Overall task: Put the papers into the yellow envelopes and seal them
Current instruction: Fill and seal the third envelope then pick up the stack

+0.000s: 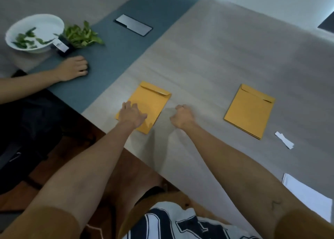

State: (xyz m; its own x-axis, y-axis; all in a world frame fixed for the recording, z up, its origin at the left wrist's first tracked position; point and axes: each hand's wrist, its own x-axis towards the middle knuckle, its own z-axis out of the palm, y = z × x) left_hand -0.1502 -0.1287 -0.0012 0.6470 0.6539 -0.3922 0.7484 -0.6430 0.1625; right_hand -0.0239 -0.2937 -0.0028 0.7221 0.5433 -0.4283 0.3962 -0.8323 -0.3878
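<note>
Two yellow envelopes lie flat on the grey table, flaps folded down at their far ends. My left hand [132,115] rests palm down with fingers spread on the near left corner of the left envelope [151,103]. My right hand [183,116] is a closed fist on the bare table just right of that envelope, holding nothing I can see. The right envelope [250,110] lies apart, untouched. A stack of white papers [307,195] sits at the table's near right edge, partly behind my right arm.
A small white paper strip [284,140] lies near the right envelope. Another person's hand [74,68] rests on the blue table strip at the left, by a white bowl [34,32] with leaves, a green plant bunch [81,35] and a dark rectangular plate [133,27].
</note>
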